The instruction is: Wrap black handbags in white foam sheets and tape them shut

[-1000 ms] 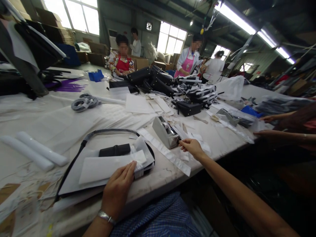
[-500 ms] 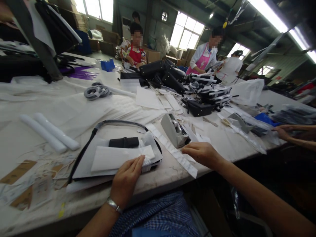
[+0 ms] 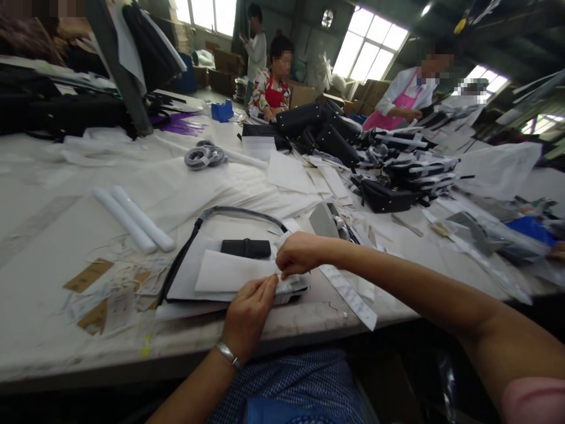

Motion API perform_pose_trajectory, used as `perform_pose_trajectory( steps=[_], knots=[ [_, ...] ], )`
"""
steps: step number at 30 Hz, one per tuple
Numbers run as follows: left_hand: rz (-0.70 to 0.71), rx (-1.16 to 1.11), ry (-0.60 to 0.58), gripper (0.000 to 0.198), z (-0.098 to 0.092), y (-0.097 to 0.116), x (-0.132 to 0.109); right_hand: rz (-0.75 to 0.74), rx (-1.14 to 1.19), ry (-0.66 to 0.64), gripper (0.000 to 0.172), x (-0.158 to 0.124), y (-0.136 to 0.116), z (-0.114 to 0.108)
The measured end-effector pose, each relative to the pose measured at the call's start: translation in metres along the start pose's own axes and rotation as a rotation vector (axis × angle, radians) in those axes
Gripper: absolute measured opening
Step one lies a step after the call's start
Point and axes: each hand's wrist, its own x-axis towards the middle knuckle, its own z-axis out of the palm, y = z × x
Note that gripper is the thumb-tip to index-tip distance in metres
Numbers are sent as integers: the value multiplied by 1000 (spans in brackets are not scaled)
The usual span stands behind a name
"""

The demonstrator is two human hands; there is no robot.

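A black handbag [image 3: 183, 277] lies on the table in front of me, its dark strap [image 3: 247, 213] arching behind it. On top rest a white foam sheet [image 3: 229, 272] and a small black rolled piece [image 3: 246, 248]. My left hand [image 3: 251, 306] holds the sheet's right end at the near edge, fingers pressed together. From the right, my right hand [image 3: 296, 254] reaches over that same end, fingers closed in a pinch beside my left fingertips. What the right fingers pinch is hidden. A grey tape dispenser [image 3: 323, 221] stands just behind my right wrist, partly covered by it.
Two white foam rolls [image 3: 126, 221] and several tags [image 3: 95, 275] lie left. A white printed strip [image 3: 353, 300] lies right, near the table edge. Black bags [image 3: 388, 194] pile up at the back. Co-workers [image 3: 276, 88] stand across the table.
My right hand has moved left from the tape dispenser to the foam sheet's right end, meeting my left hand. The view has shifted, so the table's things appear farther right.
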Motion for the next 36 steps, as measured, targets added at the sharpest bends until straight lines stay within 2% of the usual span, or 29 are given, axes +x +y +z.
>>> perform_pose_trajectory(
  steps=[2, 4, 7, 10, 15, 18, 21, 24, 29, 36],
  knots=[
    [-7, -2, 9, 42, 0, 0, 0, 8, -67, -86, 1, 12, 2, 0],
    [-6, 1, 24, 42, 0, 1, -1, 21, -118, -141, 4, 22, 1, 0],
    [8, 11, 35, 42, -2, 2, 0, 41, -140, -165, 10, 33, 0, 0],
    [18, 20, -5, 46, -6, 3, 1, 19, -111, -192, 14, 43, 2, -1],
    [15, 32, -32, 47, -8, 5, 3, -19, -56, -259, 12, 57, 10, -4],
    [18, 25, -17, 44, -5, 4, 1, -34, -105, -245, 13, 62, 20, -5],
    [11, 17, -12, 41, -2, 3, 0, 10, -90, -234, 29, 63, 32, -5],
    [9, 16, -12, 39, -1, 4, 0, 90, -28, -231, 37, 61, 40, -3],
    [4, 25, 5, 39, -2, 4, 1, 225, 65, -148, 39, 57, 53, 2],
    [13, 43, 12, 41, -3, 6, 3, 205, 213, -72, 38, 58, 71, 11]
  ],
)
